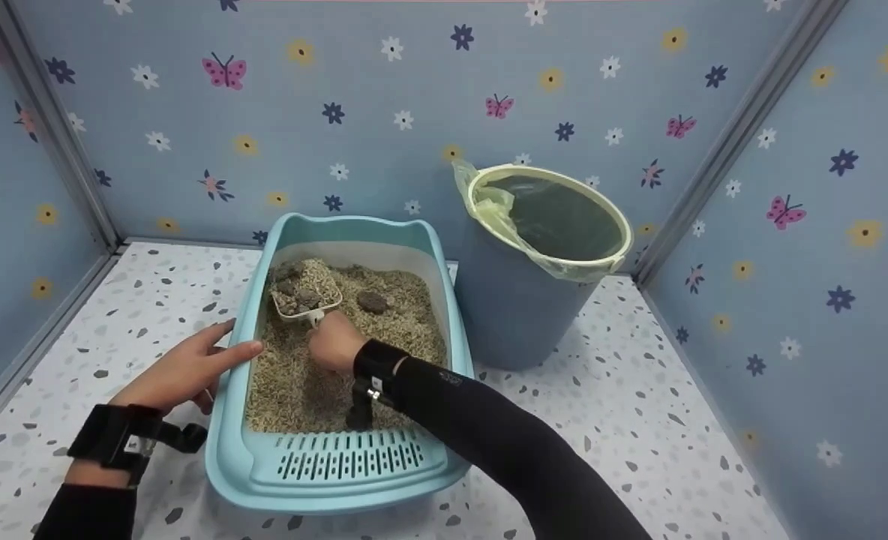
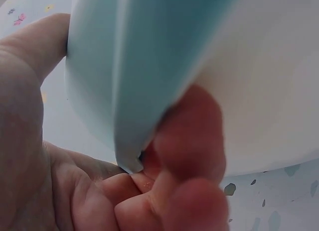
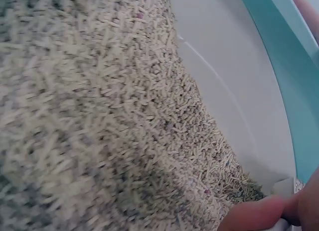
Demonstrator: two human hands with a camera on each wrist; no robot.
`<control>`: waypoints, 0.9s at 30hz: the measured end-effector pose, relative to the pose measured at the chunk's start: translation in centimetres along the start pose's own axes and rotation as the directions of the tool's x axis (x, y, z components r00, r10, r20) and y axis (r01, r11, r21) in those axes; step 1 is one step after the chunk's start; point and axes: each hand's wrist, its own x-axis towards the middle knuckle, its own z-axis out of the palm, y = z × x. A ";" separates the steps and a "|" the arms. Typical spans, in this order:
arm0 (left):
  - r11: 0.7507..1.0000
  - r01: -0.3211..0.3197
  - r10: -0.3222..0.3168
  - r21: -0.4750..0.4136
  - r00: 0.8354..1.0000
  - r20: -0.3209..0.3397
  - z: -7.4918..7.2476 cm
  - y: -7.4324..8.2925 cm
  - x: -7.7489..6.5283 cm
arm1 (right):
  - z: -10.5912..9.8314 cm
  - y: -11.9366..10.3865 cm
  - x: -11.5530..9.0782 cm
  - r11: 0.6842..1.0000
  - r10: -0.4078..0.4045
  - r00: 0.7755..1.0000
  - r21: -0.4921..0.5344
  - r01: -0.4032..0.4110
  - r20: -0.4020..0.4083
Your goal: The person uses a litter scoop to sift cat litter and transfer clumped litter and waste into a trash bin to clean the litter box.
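A blue litter box with a white inner wall holds tan pellet litter. My right hand grips the handle of a white litter scoop over the box's left side. Litter and several dark clumps lie heaped in the scoop. Farther right, another dark clump sits on the litter. My left hand holds the box's left rim, with its thumb on one side and fingers curled round the edge in the left wrist view. In the right wrist view, the thumb presses on the handle.
Close to the box's right side stands a tall blue-grey bin, lined with a pale yellow bag. A slotted step forms the front of the box. Flower-patterned walls enclose the speckled floor at the back and both sides.
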 end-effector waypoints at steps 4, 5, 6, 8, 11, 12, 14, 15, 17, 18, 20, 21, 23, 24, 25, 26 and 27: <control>1.000 0.005 -0.005 0.006 1.000 -0.001 -0.1 0.1 -0.1 | -0.7 0.5 -0.8 0.990 0.022 1.000 0.142 -0.021 -0.010; 1.000 0.005 -0.005 0.008 1.000 0.000 -0.1 0.1 -0.1 | -1.0 0.6 -1.0 0.985 0.032 0.999 0.171 -0.029 -0.014; 1.000 0.004 -0.004 0.009 1.000 0.001 0.0 0.1 -0.1 | -1.3 0.6 -1.2 0.985 0.032 0.999 0.172 -0.030 -0.009; 1.000 -0.001 0.001 0.009 1.000 0.004 0.0 0.1 0.0 | -1.9 0.6 -1.9 0.984 0.041 0.999 0.177 -0.037 -0.015; 1.000 -0.010 0.010 0.007 1.000 0.005 0.1 0.0 0.2 | -3.0 0.7 -3.0 0.982 0.061 0.998 0.181 -0.056 -0.024; 1.000 -0.011 0.011 0.005 1.000 0.005 0.1 -0.1 0.3 | -3.4 0.7 -3.4 0.982 0.060 0.998 0.179 -0.055 -0.022; 1.000 -0.011 0.011 0.008 1.000 0.005 0.1 -0.2 0.4 | -3.9 0.7 -4.3 0.982 0.059 0.998 0.182 -0.051 -0.039; 1.000 -0.010 0.010 0.013 1.000 0.004 0.1 -0.2 0.4 | -4.1 0.8 -4.6 0.983 0.053 0.997 0.178 -0.044 -0.047; 1.000 -0.008 0.008 0.024 1.000 0.002 0.1 -0.3 0.4 | -4.6 0.8 -5.5 0.985 0.037 0.997 0.172 -0.025 -0.067; 1.000 -0.008 0.008 0.029 1.000 0.000 0.0 -0.3 0.5 | -4.8 0.9 -5.8 0.986 0.032 0.995 0.164 -0.017 -0.091; 0.999 -0.011 0.011 0.038 1.000 -0.003 0.0 -0.3 0.4 | -5.3 0.9 -6.6 0.986 0.023 0.993 0.164 -0.004 -0.118; 0.999 -0.009 0.010 0.040 1.000 -0.004 0.0 -0.3 0.4 | -5.6 1.0 -6.9 0.989 0.015 0.992 0.150 0.004 -0.126; 0.999 -0.008 0.008 0.045 1.000 -0.006 0.1 -0.3 0.3 | -6.1 1.1 -7.4 0.991 0.008 0.989 0.134 0.013 -0.151; 0.999 -0.007 0.008 0.046 1.000 -0.007 0.1 -0.3 0.3 | -6.3 1.2 -7.7 0.993 0.004 0.986 0.120 0.016 -0.164; 0.999 -0.008 0.009 0.049 1.000 -0.008 0.1 -0.3 0.3 | -6.6 1.2 -7.9 0.994 -0.004 0.985 0.107 0.023 -0.174; 0.999 -0.007 0.007 0.049 1.000 -0.009 0.1 -0.2 0.2 | -6.9 1.4 -8.0 0.996 -0.015 0.983 0.086 0.031 -0.183; 0.999 -0.006 0.006 0.045 1.000 -0.009 0.0 -0.2 0.2 | -7.1 1.5 -8.2 0.998 -0.024 0.980 0.058 0.036 -0.198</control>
